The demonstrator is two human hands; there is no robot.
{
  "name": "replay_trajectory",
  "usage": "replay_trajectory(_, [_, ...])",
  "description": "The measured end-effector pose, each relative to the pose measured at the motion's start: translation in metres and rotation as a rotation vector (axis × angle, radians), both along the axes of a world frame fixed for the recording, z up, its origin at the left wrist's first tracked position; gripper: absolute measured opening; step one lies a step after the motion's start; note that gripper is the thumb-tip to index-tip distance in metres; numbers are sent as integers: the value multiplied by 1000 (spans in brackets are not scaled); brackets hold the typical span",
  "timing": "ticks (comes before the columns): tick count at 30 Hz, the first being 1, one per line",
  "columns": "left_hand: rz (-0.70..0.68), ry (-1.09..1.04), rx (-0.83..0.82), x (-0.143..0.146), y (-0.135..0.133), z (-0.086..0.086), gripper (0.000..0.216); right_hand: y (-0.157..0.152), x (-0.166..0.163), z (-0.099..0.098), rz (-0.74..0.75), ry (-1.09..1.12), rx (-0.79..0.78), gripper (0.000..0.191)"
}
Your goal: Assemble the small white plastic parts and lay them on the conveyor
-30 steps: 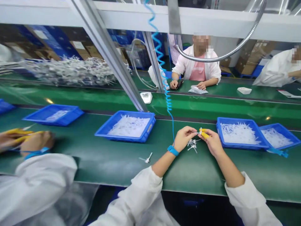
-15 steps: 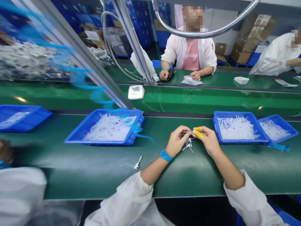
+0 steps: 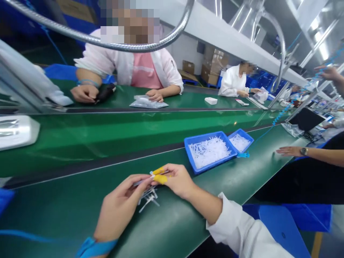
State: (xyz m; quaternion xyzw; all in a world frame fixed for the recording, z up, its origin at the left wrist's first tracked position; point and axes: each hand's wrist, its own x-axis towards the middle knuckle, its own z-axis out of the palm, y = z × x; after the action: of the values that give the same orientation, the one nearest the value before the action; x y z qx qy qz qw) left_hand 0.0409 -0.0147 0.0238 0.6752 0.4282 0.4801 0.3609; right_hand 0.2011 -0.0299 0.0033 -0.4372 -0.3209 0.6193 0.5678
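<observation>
Green worktop point(image 3: 161, 233) lies beneath. Left hand point(image 3: 122, 204) and right hand point(image 3: 178, 181) pinch a white piece point(image 3: 152, 176), blue tray point(image 3: 215, 166) at two o'clock.

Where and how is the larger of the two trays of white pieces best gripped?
By the rim of the larger tray, probably from the left and near sides: there the rim is exposed, while the smaller tray crowds the right side. Keeping it level seems wise, since it is open and holds loose white pieces.

No legible text, label, brand, number or sign, even in the pale marking point(image 3: 146, 69) on the pink shirt point(image 3: 146, 79).
</observation>
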Motion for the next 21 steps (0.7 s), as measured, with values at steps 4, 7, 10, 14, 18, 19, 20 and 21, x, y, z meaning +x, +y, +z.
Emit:
replay_trajectory(4, [7, -14, -18, 1, -2, 6, 12, 3, -2, -7, -17, -6, 5, 59])
replay_trajectory(7, [14, -7, -11, 1, -3, 10, 12, 5, -3, -14, -25, -17, 25, 56])
replay_trajectory(10, [8, -3, -31, 0, -3, 10, 13, 6, -5, -21, -45, -56, 46, 53])
replay_trajectory(14, [-6, 6, -42, -1, -1, 7, 14, 3, -8, -23, -104, -138, 87, 51])
replay_trajectory(18, [11, 31, -50, -2, 2, 8, 15, 3, -7, -18, -120, -160, 97, 51])
replay_trajectory(19, [14, 36, -49, -1, 3, 8, 15, 3, -6, -16, -103, -146, 89, 51])
replay_trajectory(20, [11, 45, -50, -1, 4, 8, 15, 4, -5, -14, -84, -127, 78, 52])
replay_trajectory(21, [3, 53, -54, -2, 4, 7, 14, 5, -4, -13, -70, -108, 64, 53])
